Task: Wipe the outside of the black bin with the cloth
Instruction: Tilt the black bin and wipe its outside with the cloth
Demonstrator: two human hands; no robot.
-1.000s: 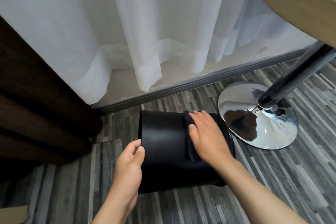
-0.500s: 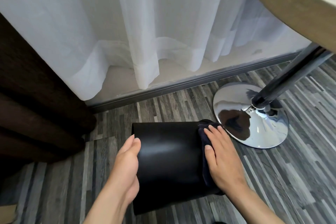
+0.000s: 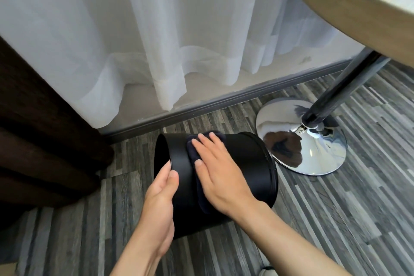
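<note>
Bin (image 3: 244, 163): black, round, on its side on the floor (image 3: 336, 219), centre of the frame; open mouth toward the left, closed base toward the right.
Cloth (image 3: 195, 152): dark, pressed flat on the upper side wall of the bin, near the mouth end; edges showing above and below the right hand.
Right hand (image 3: 221, 170): palm down on the cloth, fingers straight and slightly spread, reaching over the curve toward the far side; flattened rather than clenched.
Left hand (image 3: 160, 197): at the bin's mouth rim, lower left of it; thumb on the outer wall just behind the rim, fingers curled over the edge, probably inside the mouth, though hidden from view.
Floor: grey striped planks, lower half of the frame.
Curtain (image 3: 156, 40): white, sheer, across the upper frame, hem just above the skirting.
Drape (image 3: 33, 130): dark brown, left edge.
Table (image 3: 358, 6): pale round top in the upper right corner, dark pole slanting down to a chrome base (image 3: 313, 141) just right of the bin.
</note>
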